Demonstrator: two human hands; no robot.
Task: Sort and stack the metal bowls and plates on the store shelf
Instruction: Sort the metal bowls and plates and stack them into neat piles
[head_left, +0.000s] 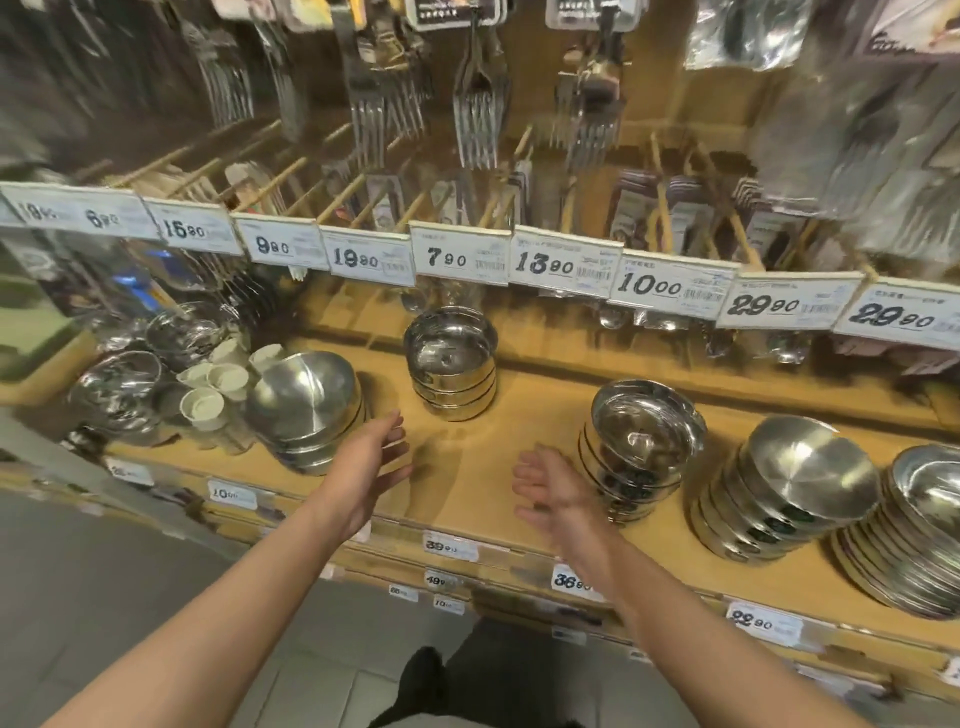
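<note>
Store aisle, tan wooden display shelf (467, 457) running left to right, grey tiled floor below. Above it, a row of white price tags (457, 257) on the upper shelf edge, and packaged steel forks (480, 119) hanging on pegs behind; that upper area is blurred. On the shelf, five groups of metalware. Far left: a stack of wide shallow steel bowls (304, 410), top one tilted toward the camera. Behind centre: a short stack of small straight-sided steel bowls (452, 364), upright, near the shelf's back step. Right of centre: a stack of small rimmed steel bowls (641, 447), top one tilted, dark labels on the sides. Further right: a leaning stack of brushed steel bowls (789, 493), then a stack of flat steel plates (914, 535) at the frame edge. Beyond the left stack, a cluster of small cream cups (213, 384) and glass bowls (119, 389). Left hand (371, 467) empty, fingers spread wide, palm facing inward, over the bare shelf just beside the wide shallow stack. Right hand (556, 493) also empty and spread, palm inward, just beside the rimmed stack; contact unclear. Both bare forearms extend from the lower frame.
</note>
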